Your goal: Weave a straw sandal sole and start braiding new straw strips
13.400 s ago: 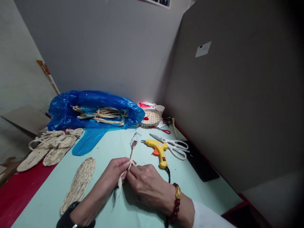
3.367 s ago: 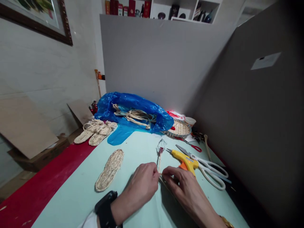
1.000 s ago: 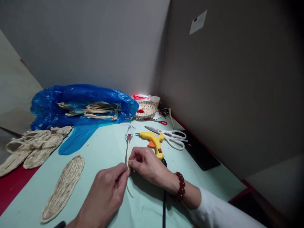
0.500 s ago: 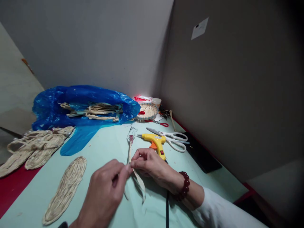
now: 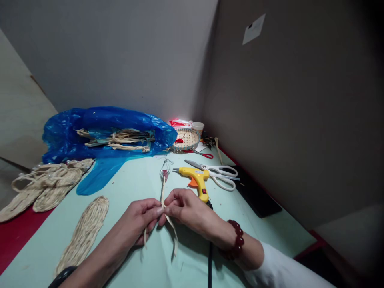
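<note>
A pale plant-fibre braid (image 5: 163,189) runs toward me from a small wire clip (image 5: 165,172) on the table. My left hand (image 5: 139,220) pinches its strands from the left, thumb against fingers. From the right, my right hand (image 5: 183,208) pinches the same spot, its fingertips touching those of the left. Loose strand ends (image 5: 175,240) hang below both hands. Just beyond my right hand lies a yellow glue gun (image 5: 196,176) with an orange trigger. A woven sole (image 5: 87,228) lies left of my left hand, partly covered by my forearm.
White-handled scissors (image 5: 223,176) lie beside the glue gun, near a black flat object (image 5: 258,196). Behind are a blue bag (image 5: 111,114) holding fibre bundles, a round woven basket (image 5: 190,140) and red-handled scissors (image 5: 207,156). Woven sandals (image 5: 57,188) sit at the left.
My left hand has turned and lowered, with its forearm now reaching over the woven sole. The loose strands have shifted. My right hand stays at nearly the same spot.
</note>
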Demonstrator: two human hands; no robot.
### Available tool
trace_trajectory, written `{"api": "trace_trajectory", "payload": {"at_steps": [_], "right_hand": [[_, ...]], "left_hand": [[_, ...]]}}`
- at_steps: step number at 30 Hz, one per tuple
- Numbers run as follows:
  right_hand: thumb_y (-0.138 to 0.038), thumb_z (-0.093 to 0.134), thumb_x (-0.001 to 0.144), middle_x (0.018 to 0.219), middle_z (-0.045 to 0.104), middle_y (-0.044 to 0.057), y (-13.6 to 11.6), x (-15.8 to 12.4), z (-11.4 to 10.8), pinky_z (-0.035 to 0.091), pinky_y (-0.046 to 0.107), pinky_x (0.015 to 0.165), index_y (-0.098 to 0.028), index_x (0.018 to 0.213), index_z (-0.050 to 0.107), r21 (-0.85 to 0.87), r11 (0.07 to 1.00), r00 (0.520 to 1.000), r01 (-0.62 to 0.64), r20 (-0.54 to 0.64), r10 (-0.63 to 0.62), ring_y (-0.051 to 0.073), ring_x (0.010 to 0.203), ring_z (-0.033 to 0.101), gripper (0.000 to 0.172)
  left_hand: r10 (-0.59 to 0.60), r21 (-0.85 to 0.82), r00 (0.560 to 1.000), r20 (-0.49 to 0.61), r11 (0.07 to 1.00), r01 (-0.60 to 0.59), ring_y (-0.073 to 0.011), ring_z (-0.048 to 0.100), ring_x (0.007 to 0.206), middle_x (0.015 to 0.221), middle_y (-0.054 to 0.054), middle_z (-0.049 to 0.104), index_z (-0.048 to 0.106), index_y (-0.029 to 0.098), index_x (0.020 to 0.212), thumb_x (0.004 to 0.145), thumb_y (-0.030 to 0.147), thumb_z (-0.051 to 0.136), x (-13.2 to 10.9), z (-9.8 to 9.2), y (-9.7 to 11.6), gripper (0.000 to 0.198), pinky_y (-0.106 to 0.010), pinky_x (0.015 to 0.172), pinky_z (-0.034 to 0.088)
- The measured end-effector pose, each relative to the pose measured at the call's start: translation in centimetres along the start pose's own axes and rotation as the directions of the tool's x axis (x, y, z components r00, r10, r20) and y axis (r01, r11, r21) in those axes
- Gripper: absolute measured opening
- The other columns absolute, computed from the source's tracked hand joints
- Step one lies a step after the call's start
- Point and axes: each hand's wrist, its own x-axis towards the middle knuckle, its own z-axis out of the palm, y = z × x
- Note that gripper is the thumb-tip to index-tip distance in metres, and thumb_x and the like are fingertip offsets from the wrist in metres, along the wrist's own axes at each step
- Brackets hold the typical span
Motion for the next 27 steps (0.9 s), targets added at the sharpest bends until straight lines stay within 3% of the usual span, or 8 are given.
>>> {"api": "trace_trajectory", "payload": {"at_steps": [5,9,13,16,19,22,27], "right_hand": [[-0.011,0.054,0.081,0.070,0.063,0.002,-0.6,-1.2,0.1,0.032,0.026,0.063,-0.018,0.080,0.056,-0.321,0.942,0.993,0.095,-0.036,-0.113,0.016,0.072,0.051,0.007],[-0.013,0.054,0.083,0.071,0.062,0.002,-1.3,-2.0,0.3,0.030,0.026,0.062,-0.019,0.077,0.055,-0.456,0.881,0.988,0.124,-0.024,-0.152,0.017,0.073,0.050,0.008],[-0.022,0.052,0.087,0.057,0.049,-0.001,-1.5,-2.0,0.5,0.019,0.028,0.052,-0.018,0.072,0.052,-0.676,0.729,0.979,0.110,-0.054,-0.198,0.012,0.052,0.034,0.015],[-0.024,0.048,0.088,0.053,0.045,-0.003,-1.1,-2.1,0.7,0.015,0.031,0.050,-0.019,0.073,0.052,-0.789,0.599,0.955,0.139,-0.052,-0.292,0.011,0.047,0.024,0.016],[-0.019,0.049,0.083,0.063,0.057,0.000,-0.4,-2.4,1.0,0.017,0.032,0.049,-0.016,0.086,0.056,-0.834,0.440,0.902,0.333,0.146,-0.406,0.013,0.048,0.029,0.008],[-0.012,0.051,0.076,0.075,0.064,0.005,0.3,-2.5,1.2,0.022,0.033,0.049,-0.011,0.096,0.058,-0.809,0.266,0.808,0.524,0.374,-0.455,0.016,0.053,0.042,0.021],[-0.001,0.037,0.088,0.077,0.065,0.009,0.7,-2.1,1.6,0.027,0.034,0.048,-0.009,0.095,0.062,-0.787,0.098,0.716,0.609,0.492,-0.495,0.018,0.054,0.051,0.028]], "left_hand": [[0.072,0.102,0.994,-0.079,0.993,-0.064,-0.0055,0.023,0.036,0.041,0.010,0.036,0.057,0.018,0.061,0.078,0.043,0.061,0.1,0.0,-0.1,0.031,-0.020,0.037,0.013],[0.132,0.180,0.985,-0.114,0.978,-0.110,-0.0074,0.024,0.043,0.045,0.010,0.035,0.056,0.018,0.063,0.077,0.036,0.062,0.1,-0.2,0.0,0.024,-0.021,0.041,0.014],[0.163,0.204,0.979,-0.118,0.969,-0.137,-0.0089,0.025,0.048,0.051,0.010,0.032,0.052,0.019,0.060,0.076,0.030,0.063,-0.2,-0.3,-0.1,0.022,-0.023,0.044,0.017],[0.168,0.191,0.976,-0.135,0.971,-0.141,-0.0093,0.026,0.050,0.052,0.010,0.033,0.050,0.019,0.060,0.075,0.029,0.062,-0.2,-0.1,-0.3,0.022,-0.023,0.045,0.018],[0.142,0.146,0.979,-0.149,0.982,-0.120,-0.0083,0.026,0.048,0.051,0.010,0.035,0.049,0.019,0.059,0.075,0.030,0.061,-0.3,0.2,-0.2,0.023,-0.022,0.044,0.017],[0.086,0.072,0.987,-0.135,0.994,-0.077,-0.0066,0.023,0.041,0.044,0.011,0.034,0.050,0.020,0.060,0.075,0.033,0.059,-0.5,0.5,0.0,0.022,-0.022,0.040,0.014],[0.048,-0.053,0.992,-0.115,0.997,-0.054,-0.0049,0.021,0.035,0.042,0.011,0.036,0.054,0.019,0.066,0.074,0.041,0.059,-0.5,0.8,-0.1,0.024,-0.020,0.036,0.014]]}}
